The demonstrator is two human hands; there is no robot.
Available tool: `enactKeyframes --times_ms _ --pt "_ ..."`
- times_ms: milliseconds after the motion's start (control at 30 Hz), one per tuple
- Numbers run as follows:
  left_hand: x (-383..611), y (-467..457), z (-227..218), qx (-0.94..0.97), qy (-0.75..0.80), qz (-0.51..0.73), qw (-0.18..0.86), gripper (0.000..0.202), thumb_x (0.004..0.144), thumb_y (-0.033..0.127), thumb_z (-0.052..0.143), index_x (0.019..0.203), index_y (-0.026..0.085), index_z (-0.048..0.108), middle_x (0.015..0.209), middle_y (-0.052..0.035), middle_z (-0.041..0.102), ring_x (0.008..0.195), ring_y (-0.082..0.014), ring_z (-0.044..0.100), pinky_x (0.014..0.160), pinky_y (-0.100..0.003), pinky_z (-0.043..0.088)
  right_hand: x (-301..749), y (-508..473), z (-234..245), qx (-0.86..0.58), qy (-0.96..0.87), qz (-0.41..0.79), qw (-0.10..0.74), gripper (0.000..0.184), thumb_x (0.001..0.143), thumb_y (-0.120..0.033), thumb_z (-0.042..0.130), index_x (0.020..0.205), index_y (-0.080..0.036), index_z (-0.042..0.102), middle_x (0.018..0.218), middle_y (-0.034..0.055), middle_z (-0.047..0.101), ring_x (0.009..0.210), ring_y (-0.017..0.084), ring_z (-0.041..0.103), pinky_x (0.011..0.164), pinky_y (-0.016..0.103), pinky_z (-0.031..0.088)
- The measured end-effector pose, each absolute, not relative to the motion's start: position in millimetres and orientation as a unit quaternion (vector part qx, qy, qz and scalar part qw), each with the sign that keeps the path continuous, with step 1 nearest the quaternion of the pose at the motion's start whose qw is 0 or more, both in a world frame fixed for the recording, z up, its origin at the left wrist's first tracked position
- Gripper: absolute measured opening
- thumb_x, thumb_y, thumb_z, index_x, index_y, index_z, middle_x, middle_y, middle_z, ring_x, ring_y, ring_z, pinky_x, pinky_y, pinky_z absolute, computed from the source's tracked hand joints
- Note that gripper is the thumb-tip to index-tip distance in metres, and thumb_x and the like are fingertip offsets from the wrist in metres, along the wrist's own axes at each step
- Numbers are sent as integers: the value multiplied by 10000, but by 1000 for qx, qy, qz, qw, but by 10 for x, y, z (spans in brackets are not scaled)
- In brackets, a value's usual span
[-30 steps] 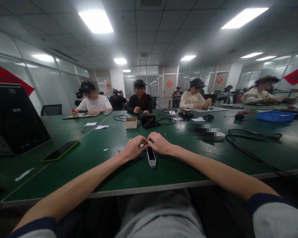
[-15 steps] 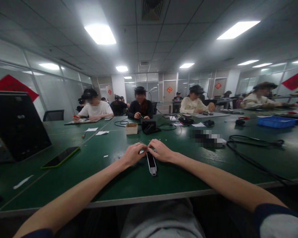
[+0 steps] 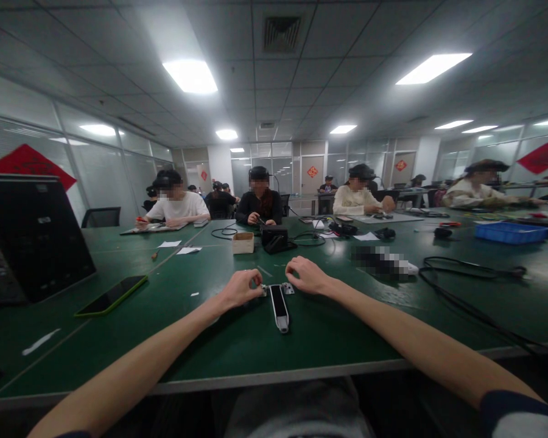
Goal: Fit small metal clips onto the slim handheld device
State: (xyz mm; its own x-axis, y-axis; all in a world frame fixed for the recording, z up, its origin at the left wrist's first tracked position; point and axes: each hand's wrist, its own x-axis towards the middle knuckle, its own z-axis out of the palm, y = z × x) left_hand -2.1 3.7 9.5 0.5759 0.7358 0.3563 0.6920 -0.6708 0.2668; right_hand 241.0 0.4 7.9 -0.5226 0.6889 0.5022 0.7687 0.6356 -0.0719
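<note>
A slim device (image 3: 279,307) with a black face and white edges lies lengthwise on the green table between my hands. At its far end sit two small silvery pieces, one on each side; the right silvery piece (image 3: 288,289) shows more clearly. My left hand (image 3: 243,288) is closed in a pinch, its fingertips at the left piece; what they hold is too small to make out. Beyond the right piece, my right hand (image 3: 307,277) is curled with fingertips drawn together, and anything in them is hidden.
A phone in a green case (image 3: 113,296) and a black computer case (image 3: 31,237) are on the left. Ahead are a small box (image 3: 243,243) and a black device (image 3: 276,238). Black cables (image 3: 466,310) and a blue tray (image 3: 511,232) lie to the right. Several people sit across.
My hands, close together over the device's far end before, have moved apart to either side. The device's far end and the small silvery pieces now show. The view has tilted up slightly.
</note>
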Motion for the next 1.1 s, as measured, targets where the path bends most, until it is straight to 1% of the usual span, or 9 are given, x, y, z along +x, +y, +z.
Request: enactKeyframes --times_ms 100,233,333,533,833,1000,1100 --pt "-30 45 73 885 401 218 87 223 755 358 600 870 168 621 831 -1 646 658 -124 570 569 -206 400 2512 47 72 -408 -889 -37 207 82 800 -168 539 794 -151 619 807 53 598 781 156 517 723 272 397" --pt "-23 31 67 884 402 213 112 220 767 352 580 880 171 633 837 -2 655 672 -127 581 590 -208 420 2528 18 85 -391 -903 14 177 100 800 -221 553 810 -156 628 821 49 603 757 151 522 702 270 395" --pt "-23 24 77 878 410 213 126 213 765 348 580 878 179 646 840 -3 662 696 -137 588 606 -214 430 2489 3 74 -379 -906 25 184 122 807 -255 560 819 -154 627 813 44 604 738 146 521 711 279 395" --pt "-29 33 80 871 417 223 133 219 758 341 593 899 184 653 846 -4 675 709 -147 594 615 -221 436 2463 31 17 -361 -910 26 200 94 800 -216 560 817 -147 621 801 38 600 722 137 517 711 278 400" --pt "-23 -17 134 872 428 196 137 240 793 367 575 917 183 666 901 -20 677 746 -151 608 628 -217 443 2475 18 27 -368 -905 56 205 188 839 -323 548 864 -153 625 849 46 591 768 147 519 703 279 408" --pt "-29 0 112 865 428 204 163 254 802 354 570 971 186 659 945 -23 685 773 -155 614 648 -222 461 2471 0 35 -372 -905 53 200 167 838 -301 552 859 -149 617 855 44 587 774 144 524 733 286 413" --pt "-36 0 104 863 421 214 176 255 808 336 564 994 186 652 945 -25 689 773 -157 617 666 -234 472 2469 -11 32 -367 -907 48 204 148 836 -288 552 850 -155 616 847 38 588 760 138 526 723 279 421"
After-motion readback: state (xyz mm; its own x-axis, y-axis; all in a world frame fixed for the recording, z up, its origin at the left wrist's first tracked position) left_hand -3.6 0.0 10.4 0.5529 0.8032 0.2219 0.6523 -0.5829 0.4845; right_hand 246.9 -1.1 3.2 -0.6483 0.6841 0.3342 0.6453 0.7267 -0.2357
